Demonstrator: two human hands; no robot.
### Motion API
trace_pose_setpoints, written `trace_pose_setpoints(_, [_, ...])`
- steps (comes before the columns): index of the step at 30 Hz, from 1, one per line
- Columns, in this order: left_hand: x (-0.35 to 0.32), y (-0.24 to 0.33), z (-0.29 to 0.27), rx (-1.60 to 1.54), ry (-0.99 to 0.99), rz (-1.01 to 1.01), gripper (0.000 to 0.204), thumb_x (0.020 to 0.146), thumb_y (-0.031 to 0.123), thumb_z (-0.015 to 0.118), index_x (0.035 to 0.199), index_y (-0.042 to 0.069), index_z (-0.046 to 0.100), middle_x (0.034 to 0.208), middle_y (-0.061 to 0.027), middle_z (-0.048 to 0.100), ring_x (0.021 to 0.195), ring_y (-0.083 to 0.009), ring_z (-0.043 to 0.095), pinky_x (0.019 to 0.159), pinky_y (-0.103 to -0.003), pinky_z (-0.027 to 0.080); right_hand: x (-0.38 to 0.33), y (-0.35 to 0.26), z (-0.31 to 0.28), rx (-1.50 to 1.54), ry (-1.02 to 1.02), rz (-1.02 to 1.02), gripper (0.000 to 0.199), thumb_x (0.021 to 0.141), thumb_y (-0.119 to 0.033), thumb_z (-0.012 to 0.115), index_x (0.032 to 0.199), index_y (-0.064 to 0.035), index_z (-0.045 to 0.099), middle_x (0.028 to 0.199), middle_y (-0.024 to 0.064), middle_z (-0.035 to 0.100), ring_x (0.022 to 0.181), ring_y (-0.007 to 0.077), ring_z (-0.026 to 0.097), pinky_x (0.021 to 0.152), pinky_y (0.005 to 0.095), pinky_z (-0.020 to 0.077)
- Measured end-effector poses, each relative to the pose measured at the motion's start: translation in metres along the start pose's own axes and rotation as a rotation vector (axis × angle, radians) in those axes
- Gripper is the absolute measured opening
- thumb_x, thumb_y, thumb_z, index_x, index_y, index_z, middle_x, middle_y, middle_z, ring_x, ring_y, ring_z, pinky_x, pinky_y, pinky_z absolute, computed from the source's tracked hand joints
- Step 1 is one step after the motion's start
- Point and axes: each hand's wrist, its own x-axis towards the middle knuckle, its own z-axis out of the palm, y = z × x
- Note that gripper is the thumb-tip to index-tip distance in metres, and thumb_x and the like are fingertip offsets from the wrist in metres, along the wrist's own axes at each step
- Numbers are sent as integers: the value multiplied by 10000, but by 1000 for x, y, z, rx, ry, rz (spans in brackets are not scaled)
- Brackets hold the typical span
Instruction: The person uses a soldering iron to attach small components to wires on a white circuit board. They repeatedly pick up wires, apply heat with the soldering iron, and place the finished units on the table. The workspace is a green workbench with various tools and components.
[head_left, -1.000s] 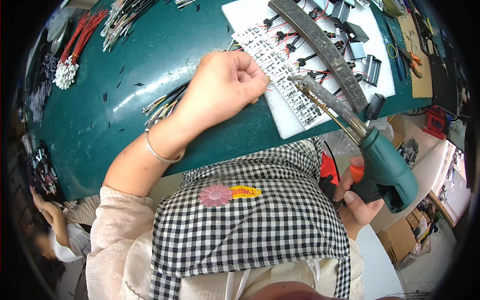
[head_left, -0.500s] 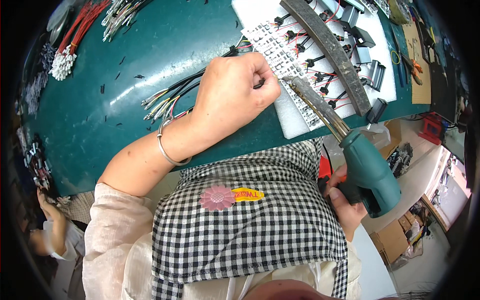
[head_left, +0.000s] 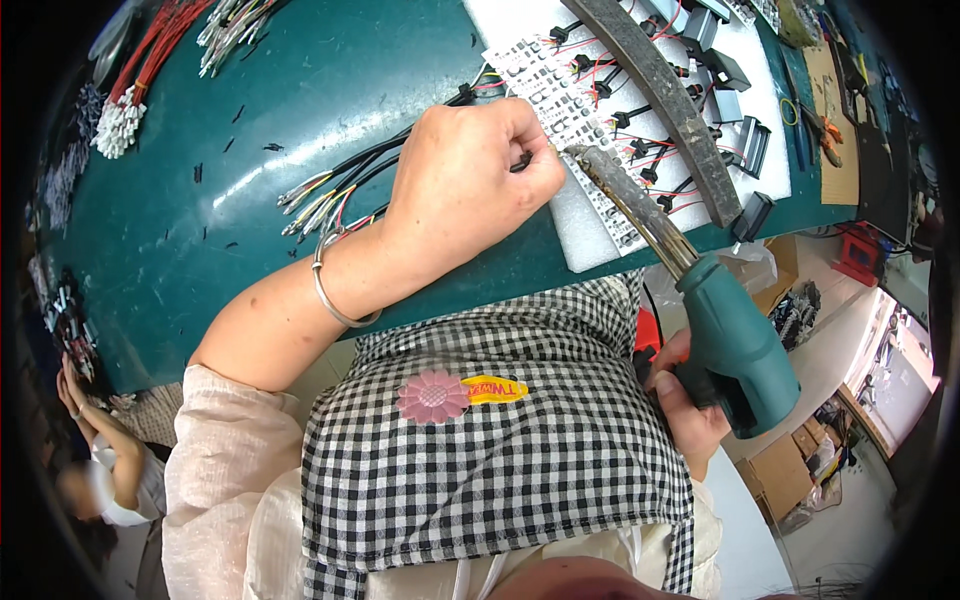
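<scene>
pinching a black cable (head_left: pixel 521 161), the nearly closed left hand (head_left: pixel 475 165) is beside the circuit-board panel (head_left: pixel 548 95) along the white foam sheet's (head_left: pixel 582 248) left edge; the right hand (head_left: pixel 692 415), curled around a green soldering gun (head_left: pixel 742 335), is beyond the surface's (head_left: pixel 330 100) front edge.

soldering gun (head_left: pixel 742 345): green | circuit board (head_left: pixel 545 88): white | apron (head_left: pixel 500 460): black-white check

We note a glossy dark-green worktable (head_left: pixel 130 290) spanning the upper part of the view, a white streak of reflected light (head_left: pixel 250 180) lying across its top. Right of it we record pale grey floor (head_left: pixel 885 490), brown cardboard boxes (head_left: pixel 783 482), a red angular object (head_left: pixel 857 256) and a bright brown-edged panel (head_left: pixel 905 372) (window or bench top, we cannot tell).
</scene>
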Motion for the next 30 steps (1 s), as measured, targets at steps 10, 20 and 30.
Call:
trace_pose_setpoints(10, [-1, 0, 0, 9, 8, 14, 116, 752, 64, 664, 673, 10, 599, 487, -2, 486, 452, -32, 404, 427, -221, 343, -1, 1, -5, -261, -84, -65, 355, 657, 34, 614, 1001, 9, 530, 751, 99, 574, 655, 186, 542, 620, 290, 444])
trace_pose_setpoints(20, [-1, 1, 1, 36, 24, 36, 128, 758, 65, 669, 671, 7, 596, 488, -6, 497, 454, -29, 421, 431, -223, 360, 13, -25, 6, 513, 300, 90, 619, 596, -121, 709, 1122, 132, 504, 640, 115, 544, 457, 164, 486, 423, 242, 388])
trace_pose_setpoints(30, [-4, 2, 1, 25, 11, 28, 107, 780, 56, 674, 714, -2, 613, 535, 1, 542, 497, -18, 451, 456, -203, 370, -8, -8, 5, 454, 248, 224, 632, 570, -47, 705, 1155, 111, 524, 670, 101, 554, 499, 160, 485, 472, 247, 372])
